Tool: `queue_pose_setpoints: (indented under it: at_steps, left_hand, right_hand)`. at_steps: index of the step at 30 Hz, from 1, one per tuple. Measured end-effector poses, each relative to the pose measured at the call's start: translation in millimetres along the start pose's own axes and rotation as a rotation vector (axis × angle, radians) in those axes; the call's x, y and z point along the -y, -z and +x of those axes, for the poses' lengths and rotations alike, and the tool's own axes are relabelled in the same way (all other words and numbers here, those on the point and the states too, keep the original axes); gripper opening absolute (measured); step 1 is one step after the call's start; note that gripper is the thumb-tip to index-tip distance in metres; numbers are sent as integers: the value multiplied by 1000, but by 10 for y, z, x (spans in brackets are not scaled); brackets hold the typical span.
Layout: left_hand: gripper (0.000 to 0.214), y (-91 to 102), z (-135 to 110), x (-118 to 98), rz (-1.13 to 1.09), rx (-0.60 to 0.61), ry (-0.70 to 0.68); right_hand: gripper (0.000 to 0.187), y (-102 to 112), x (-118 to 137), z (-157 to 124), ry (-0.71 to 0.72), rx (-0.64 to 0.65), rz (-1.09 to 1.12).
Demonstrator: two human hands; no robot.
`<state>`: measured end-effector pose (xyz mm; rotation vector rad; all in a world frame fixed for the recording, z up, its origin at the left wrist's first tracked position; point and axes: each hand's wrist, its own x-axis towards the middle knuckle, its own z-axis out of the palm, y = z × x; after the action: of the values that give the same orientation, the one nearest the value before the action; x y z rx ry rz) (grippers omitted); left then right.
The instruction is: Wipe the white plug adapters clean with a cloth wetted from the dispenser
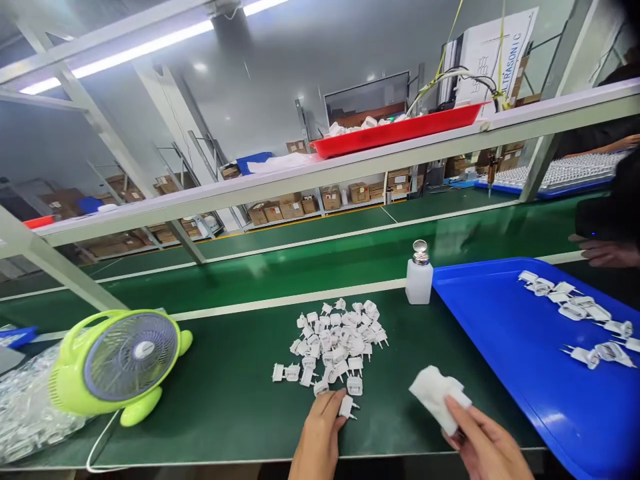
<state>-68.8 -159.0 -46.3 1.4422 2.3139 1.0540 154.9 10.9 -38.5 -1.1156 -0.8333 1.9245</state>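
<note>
My left hand point(320, 430) is at the front of the green bench, its fingers closed on a white two-pin plug adapter point(347, 407) with the pins pointing right. Just beyond it lies a loose pile of similar white plug adapters point(340, 340). My right hand point(487, 437) pinches a folded white wipe point(435, 393) between thumb and fingers, to the right of the pile. Whether anything is tucked under the wipe, I cannot tell. Several more white adapters point(583, 308) lie in a blue tray point(505, 347) on the right.
A white pump bottle point(419, 280) stands by the tray's left corner. On the left are a lime-green fan point(135, 357) and a clear plastic bag point(30, 407). A red tray point(400, 133) rests on the shelf above. Another person's hand point(607, 252) shows at the far right.
</note>
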Motion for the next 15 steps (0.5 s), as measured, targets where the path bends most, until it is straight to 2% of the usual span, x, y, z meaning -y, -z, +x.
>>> queue_pose_setpoints:
  at_steps: [3, 6, 9, 12, 15]
  left_hand:
    - [42, -134, -7, -160, -81, 18, 15]
    - [35, -255, 50, -376, -160, 54, 8]
    - [31, -367, 189, -584, -179, 143, -3]
    - [28, -467, 349, -727, -161, 181, -10]
    - [27, -544, 446, -760, -148, 207, -27]
  right_hand:
    - [51, -174, 3, -24, 139, 140, -299]
    - [54, -182, -34, 8, 308, 132, -522]
    - [47, -148, -40, 25, 452, 166, -654]
    - [28, -128, -30, 15, 585, 319, -831]
    - [25, -98, -70, 13, 686, 479, -968]
